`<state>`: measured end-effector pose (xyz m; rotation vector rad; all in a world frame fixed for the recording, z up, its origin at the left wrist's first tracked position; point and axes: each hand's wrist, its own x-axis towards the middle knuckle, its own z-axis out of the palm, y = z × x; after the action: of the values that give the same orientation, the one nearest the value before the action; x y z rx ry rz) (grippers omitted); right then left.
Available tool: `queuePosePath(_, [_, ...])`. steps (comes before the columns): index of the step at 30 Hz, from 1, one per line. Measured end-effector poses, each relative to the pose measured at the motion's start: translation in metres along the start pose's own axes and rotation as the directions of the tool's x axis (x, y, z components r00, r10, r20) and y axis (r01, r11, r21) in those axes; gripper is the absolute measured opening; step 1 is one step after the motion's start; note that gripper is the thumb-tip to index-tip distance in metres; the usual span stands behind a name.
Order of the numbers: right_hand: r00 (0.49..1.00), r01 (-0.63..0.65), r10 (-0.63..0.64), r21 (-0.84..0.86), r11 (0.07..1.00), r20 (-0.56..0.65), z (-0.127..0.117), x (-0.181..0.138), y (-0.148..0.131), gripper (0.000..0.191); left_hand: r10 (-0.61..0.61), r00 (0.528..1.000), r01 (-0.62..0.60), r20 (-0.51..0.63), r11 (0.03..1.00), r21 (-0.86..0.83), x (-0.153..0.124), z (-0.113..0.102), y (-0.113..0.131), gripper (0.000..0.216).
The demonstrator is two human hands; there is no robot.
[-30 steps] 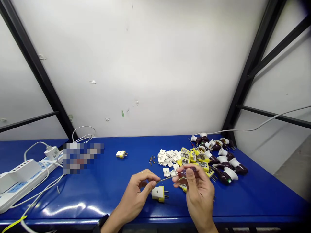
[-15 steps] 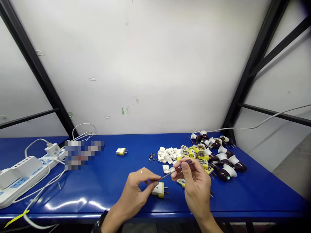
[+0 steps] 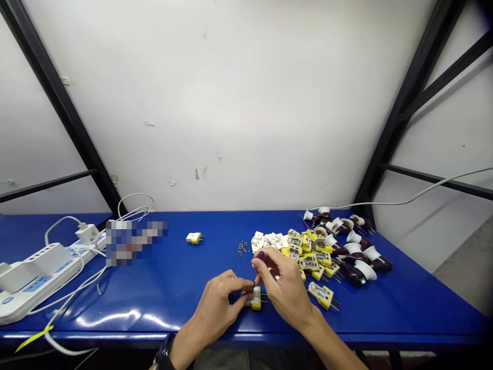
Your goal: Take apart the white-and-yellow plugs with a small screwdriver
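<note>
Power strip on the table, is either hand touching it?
No, the power strip lies well left of the left hand and right hand.

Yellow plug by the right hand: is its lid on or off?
Off. The yellow plug base lies open with its metal insides showing, and no white cover sits on it.

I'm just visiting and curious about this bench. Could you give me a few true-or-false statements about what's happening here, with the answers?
The person's left hand holds a yellow-and-white two-pin plastic plug. True.

The right hand grips a slim screwdriver with a dark handle. True.

A long white multi-socket power strip sits at the right end of the blue bench. False: it lies at the left end.

Tiny brass screws sit inside a glass jar. False: they lie loose on the bench top.
</note>
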<state>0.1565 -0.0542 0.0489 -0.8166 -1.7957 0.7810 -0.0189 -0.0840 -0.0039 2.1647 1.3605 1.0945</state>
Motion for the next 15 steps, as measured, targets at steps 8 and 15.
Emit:
queuePosePath(8, [0.997, 0.011, -0.006, -0.07, 0.997, 0.071, -0.0007, 0.0027, -0.0011, 0.016, -0.01, 1.0, 0.01, 0.022, 1.0, 0.008, -0.0016, -0.0026, -0.0009, 0.019])
queuePosePath(15, [0.999, 0.015, -0.01, -0.115, 0.993, 0.039, 0.0033, 0.004, 0.0008, 0.018, -0.029, 1.0, 0.029, 0.006, 0.998, -0.06, 0.0031, -0.0019, 0.0054, 0.016])
